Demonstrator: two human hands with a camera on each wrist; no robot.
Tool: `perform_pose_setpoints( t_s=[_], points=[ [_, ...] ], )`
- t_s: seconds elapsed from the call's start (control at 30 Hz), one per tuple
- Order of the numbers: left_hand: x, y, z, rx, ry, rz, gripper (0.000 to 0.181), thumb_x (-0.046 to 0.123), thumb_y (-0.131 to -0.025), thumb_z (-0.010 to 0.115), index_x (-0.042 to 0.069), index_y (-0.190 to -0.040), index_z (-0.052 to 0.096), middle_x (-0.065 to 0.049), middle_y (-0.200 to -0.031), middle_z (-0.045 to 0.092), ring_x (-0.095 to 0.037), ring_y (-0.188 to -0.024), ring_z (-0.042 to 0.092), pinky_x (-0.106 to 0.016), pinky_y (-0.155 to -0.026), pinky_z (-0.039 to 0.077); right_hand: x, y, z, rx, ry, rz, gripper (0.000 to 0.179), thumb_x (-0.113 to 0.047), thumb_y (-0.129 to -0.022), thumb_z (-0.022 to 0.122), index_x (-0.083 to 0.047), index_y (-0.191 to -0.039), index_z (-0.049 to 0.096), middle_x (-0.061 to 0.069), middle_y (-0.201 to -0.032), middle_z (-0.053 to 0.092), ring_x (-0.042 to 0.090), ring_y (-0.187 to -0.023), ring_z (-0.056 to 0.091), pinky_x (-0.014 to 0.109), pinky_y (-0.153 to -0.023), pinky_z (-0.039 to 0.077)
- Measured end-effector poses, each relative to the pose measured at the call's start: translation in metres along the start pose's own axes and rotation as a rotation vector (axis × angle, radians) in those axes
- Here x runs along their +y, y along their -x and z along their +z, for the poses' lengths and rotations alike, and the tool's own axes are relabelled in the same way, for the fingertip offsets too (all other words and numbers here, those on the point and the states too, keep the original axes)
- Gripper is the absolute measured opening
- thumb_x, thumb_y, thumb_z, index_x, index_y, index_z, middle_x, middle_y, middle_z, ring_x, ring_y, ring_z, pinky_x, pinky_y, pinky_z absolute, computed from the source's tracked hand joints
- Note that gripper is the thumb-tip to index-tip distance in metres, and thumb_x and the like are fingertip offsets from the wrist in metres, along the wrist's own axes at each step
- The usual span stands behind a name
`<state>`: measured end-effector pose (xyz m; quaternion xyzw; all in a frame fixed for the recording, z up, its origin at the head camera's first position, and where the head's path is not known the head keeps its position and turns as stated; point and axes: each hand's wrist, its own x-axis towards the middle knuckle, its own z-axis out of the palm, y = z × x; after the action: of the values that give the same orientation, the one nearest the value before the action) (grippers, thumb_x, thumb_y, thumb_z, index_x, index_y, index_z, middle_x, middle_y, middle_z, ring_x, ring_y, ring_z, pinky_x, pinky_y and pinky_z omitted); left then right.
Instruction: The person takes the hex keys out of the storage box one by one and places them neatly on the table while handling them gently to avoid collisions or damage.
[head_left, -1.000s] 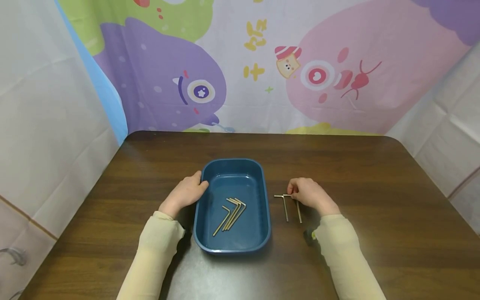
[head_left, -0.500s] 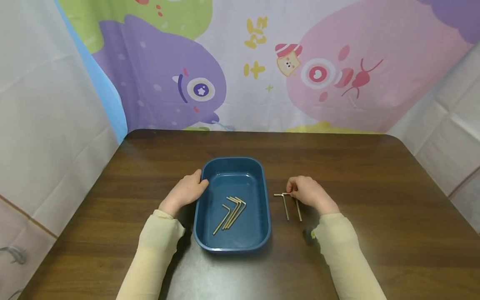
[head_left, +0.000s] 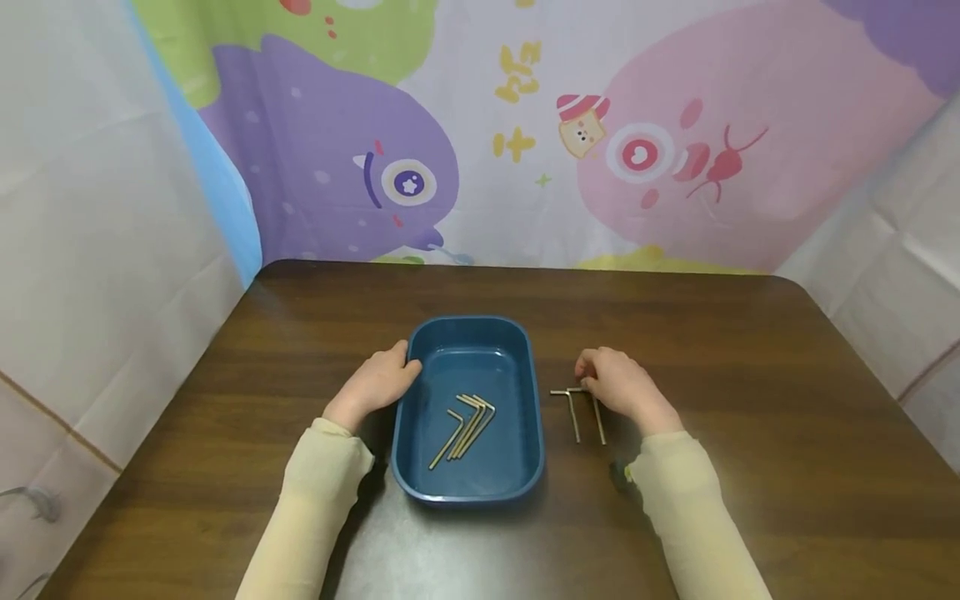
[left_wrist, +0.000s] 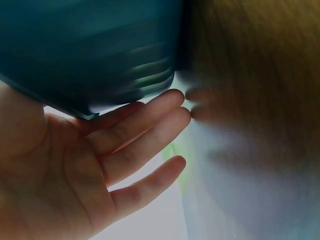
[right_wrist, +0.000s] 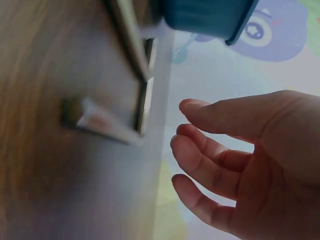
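Observation:
My left hand [head_left: 375, 385] holds the left side of a blue rectangular tray [head_left: 510, 454], thumb over the rim and fingers along the outside. In the left wrist view these fingers [left_wrist: 145, 130] lie fairly straight against the tray's outer wall. Several brass-coloured L-shaped hex keys [head_left: 468, 431] lie in the tray, most bunched side by side. To its right, two more hex keys lie on the table, a left one [head_left: 573, 417] and a right one [head_left: 598, 421]. My right hand [head_left: 618, 387] is over the right key's short arm, fingers loosely bent, nothing between thumb and fingers in the right wrist view.
The brown wooden table [head_left: 787, 467] has rounded far corners. Behind it hangs a cartoon-printed curtain [head_left: 510, 200], with pale sheeting at both sides. Beside my right cuff is a small dark object [head_left: 619, 475] with a yellow-green spot.

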<state>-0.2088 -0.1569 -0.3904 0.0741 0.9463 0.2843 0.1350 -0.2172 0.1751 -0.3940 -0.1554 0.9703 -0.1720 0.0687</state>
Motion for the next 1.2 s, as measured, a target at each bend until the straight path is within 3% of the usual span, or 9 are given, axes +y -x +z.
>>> perform_pose_setpoints(
  t_s=[0.33, 0.57, 0.83, 1.03, 1.2],
  points=[
    [0.004, 0.0, 0.0, -0.003, -0.007, -0.008, 0.06, 0.027, -0.095, 0.033, -0.008, -0.141, 0.018, -0.024, -0.144, 0.027, -0.038, -0.127, 0.037, -0.05, -0.101, 0.032, -0.032, 0.013, -0.008, 0.17, 0.001, -0.059, 0.007, -0.014, -0.085, 0.059, -0.009, -0.09, 0.062, 0.005, -0.083, 0.054, 0.019, -0.071, 0.051, 0.036, -0.065, 0.045],
    [0.004, 0.0, 0.0, 0.004, -0.018, -0.01, 0.059, 0.027, -0.095, 0.033, -0.009, -0.14, 0.019, -0.025, -0.142, 0.03, -0.038, -0.124, 0.04, -0.05, -0.099, 0.034, -0.061, 0.016, -0.004, 0.297, 0.023, -0.194, 0.004, -0.01, -0.083, 0.062, -0.008, -0.086, 0.064, 0.003, -0.08, 0.055, 0.017, -0.071, 0.051, 0.034, -0.066, 0.046],
    [0.002, 0.002, 0.0, 0.003, -0.026, -0.015, 0.06, 0.027, -0.095, 0.033, -0.008, -0.141, 0.019, -0.025, -0.143, 0.029, -0.038, -0.123, 0.041, -0.05, -0.099, 0.035, -0.092, 0.019, 0.011, 0.293, 0.106, -0.335, 0.005, -0.011, -0.082, 0.063, -0.013, -0.083, 0.067, -0.001, -0.079, 0.058, 0.017, -0.075, 0.053, 0.035, -0.073, 0.045],
    [0.002, 0.001, -0.001, 0.001, -0.027, -0.011, 0.059, 0.027, -0.095, 0.032, -0.008, -0.141, 0.019, -0.025, -0.142, 0.03, -0.038, -0.124, 0.04, -0.05, -0.099, 0.034, -0.104, 0.022, 0.022, 0.264, 0.148, -0.404, 0.008, -0.01, -0.083, 0.062, -0.015, -0.083, 0.069, -0.003, -0.081, 0.059, 0.017, -0.08, 0.057, 0.04, -0.083, 0.042],
    [0.001, 0.0, 0.0, 0.0, -0.028, -0.017, 0.059, 0.028, -0.095, 0.032, -0.008, -0.141, 0.019, -0.025, -0.143, 0.03, -0.038, -0.124, 0.04, -0.05, -0.099, 0.034, -0.112, 0.023, 0.032, 0.264, 0.193, -0.457, 0.01, -0.009, -0.081, 0.062, -0.016, -0.082, 0.069, -0.003, -0.082, 0.06, 0.018, -0.083, 0.058, 0.039, -0.083, 0.041]
  ],
)
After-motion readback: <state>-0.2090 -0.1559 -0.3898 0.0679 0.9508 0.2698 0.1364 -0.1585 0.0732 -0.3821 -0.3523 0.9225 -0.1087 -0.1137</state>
